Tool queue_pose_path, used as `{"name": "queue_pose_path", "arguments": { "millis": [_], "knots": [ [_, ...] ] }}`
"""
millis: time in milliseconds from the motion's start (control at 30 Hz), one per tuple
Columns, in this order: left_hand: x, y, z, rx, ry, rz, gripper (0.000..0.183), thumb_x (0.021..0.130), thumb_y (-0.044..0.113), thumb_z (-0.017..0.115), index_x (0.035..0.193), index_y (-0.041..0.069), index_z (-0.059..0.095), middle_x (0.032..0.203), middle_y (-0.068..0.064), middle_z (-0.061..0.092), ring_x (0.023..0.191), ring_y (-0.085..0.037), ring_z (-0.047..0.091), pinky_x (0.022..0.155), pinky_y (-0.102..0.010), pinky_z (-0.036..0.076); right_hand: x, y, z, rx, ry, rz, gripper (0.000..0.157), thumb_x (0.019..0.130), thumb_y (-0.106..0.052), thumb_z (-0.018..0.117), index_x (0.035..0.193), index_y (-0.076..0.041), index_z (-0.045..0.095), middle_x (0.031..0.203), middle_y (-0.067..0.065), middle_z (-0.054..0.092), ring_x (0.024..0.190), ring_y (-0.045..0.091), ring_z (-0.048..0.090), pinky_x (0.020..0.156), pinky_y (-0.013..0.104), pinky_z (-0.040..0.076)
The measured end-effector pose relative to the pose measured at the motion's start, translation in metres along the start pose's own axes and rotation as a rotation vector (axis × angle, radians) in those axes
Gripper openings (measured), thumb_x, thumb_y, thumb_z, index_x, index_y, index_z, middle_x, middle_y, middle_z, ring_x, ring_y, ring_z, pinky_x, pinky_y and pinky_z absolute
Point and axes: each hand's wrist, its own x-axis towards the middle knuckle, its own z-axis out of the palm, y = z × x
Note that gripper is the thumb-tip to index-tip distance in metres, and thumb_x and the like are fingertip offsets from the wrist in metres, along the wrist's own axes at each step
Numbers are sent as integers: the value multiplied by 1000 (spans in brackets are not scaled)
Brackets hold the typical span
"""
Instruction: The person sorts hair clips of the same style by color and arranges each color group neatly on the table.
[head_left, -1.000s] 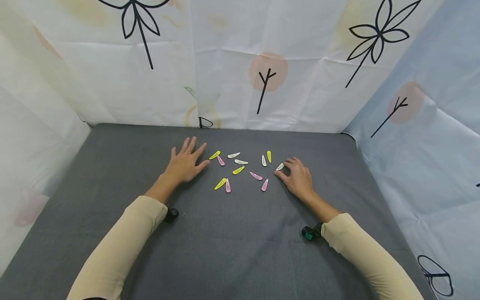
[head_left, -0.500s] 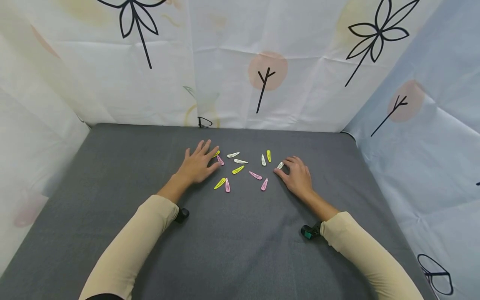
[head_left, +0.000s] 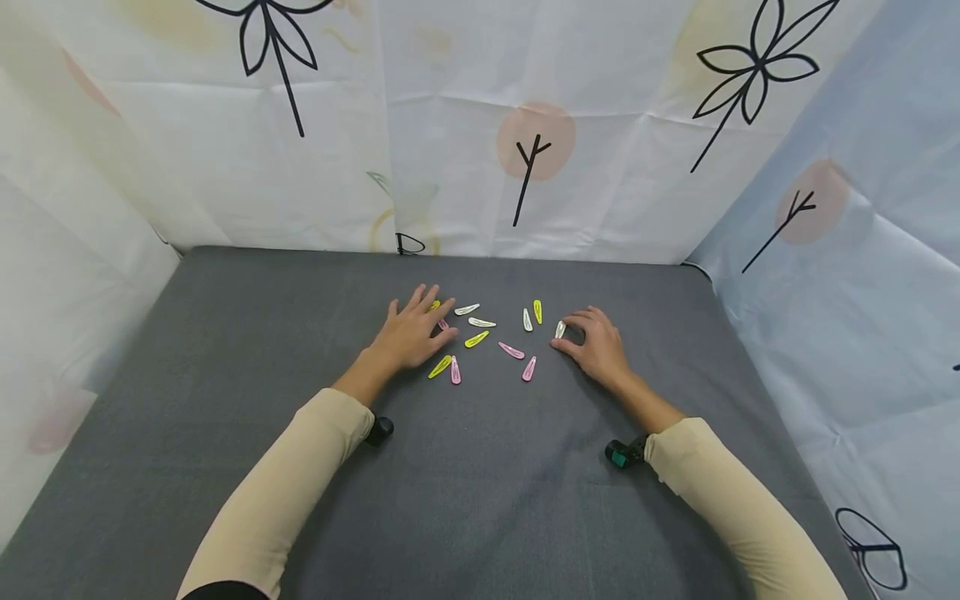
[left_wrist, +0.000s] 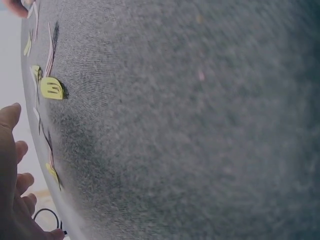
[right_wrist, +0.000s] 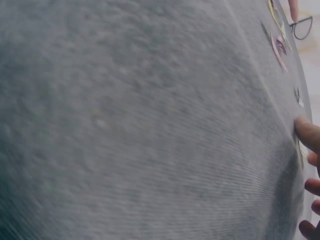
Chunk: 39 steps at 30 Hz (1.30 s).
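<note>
Several small snap hair clips lie on the grey cloth in the head view. My right hand (head_left: 596, 344) pinches a white hair clip (head_left: 560, 330) at the right side of the group, thumb at its near end and fingers at its far end. With fingers spread, my left hand (head_left: 410, 333) hovers over the left side of the group. It partly covers a yellow hair clip (head_left: 435, 306) and a pink hair clip (head_left: 443, 324). In the left wrist view the left fingers (left_wrist: 22, 183) are apart and hold nothing, with a yellow clip (left_wrist: 52, 88) beyond them.
White clips (head_left: 482, 322) and a yellow clip (head_left: 477, 340) lie between the hands. Pink clips (head_left: 529, 369) are nearer the front, and a white clip (head_left: 527, 320) stands beside a yellow one (head_left: 537, 312). A patterned curtain (head_left: 450, 167) hangs behind the table (head_left: 480, 500).
My left hand has moved right, over the yellow and pink clips at the left. The white clip in my right fingers has turned slightly more upright in view.
</note>
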Motion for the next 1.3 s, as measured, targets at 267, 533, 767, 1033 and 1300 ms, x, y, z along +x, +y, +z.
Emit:
{"name": "queue_pose_path", "arguments": {
  "millis": [267, 533, 767, 1033, 1300],
  "knots": [
    [3, 6, 4, 29, -23, 10, 64, 103, 54, 41, 157, 20, 33, 165, -13, 18, 153, -31, 7, 113, -68, 12, 5, 5, -4, 41, -41, -40, 48, 82, -24, 83, 119, 3, 68, 130, 25, 59, 140, 45, 34, 111, 63, 25],
    [6, 11, 7, 44, -28, 2, 62, 104, 52, 42, 157, 21, 35, 164, -14, 18, 153, -31, 7, 112, -69, 12, 10, 10, -7, 64, -109, -35, 48, 83, -25, 83, 122, -1, 69, 137, 23, 55, 135, 42, 44, 109, 59, 31],
    [8, 13, 8, 66, -47, -15, 61, 104, 53, 40, 155, 20, 39, 164, -15, 19, 153, -32, 6, 113, -69, 10, 11, 9, -8, 71, -134, -37, 47, 84, -25, 82, 123, -2, 68, 138, 22, 54, 132, 40, 47, 109, 58, 33],
    [9, 12, 7, 24, -18, -13, 51, 105, 44, 47, 148, 18, 50, 162, -15, 25, 153, -31, 8, 114, -68, 9, 10, 11, -9, 72, -129, -40, 47, 84, -25, 82, 123, -2, 68, 139, 23, 53, 133, 41, 45, 109, 58, 32],
    [16, 13, 10, -52, 109, -4, 22, 103, 23, 57, 119, 15, 68, 152, -16, 43, 151, -34, 16, 112, -69, 11, 11, 13, -7, 74, -127, -42, 48, 84, -26, 82, 124, -3, 68, 139, 23, 53, 133, 41, 45, 108, 59, 32]
  ]
}}
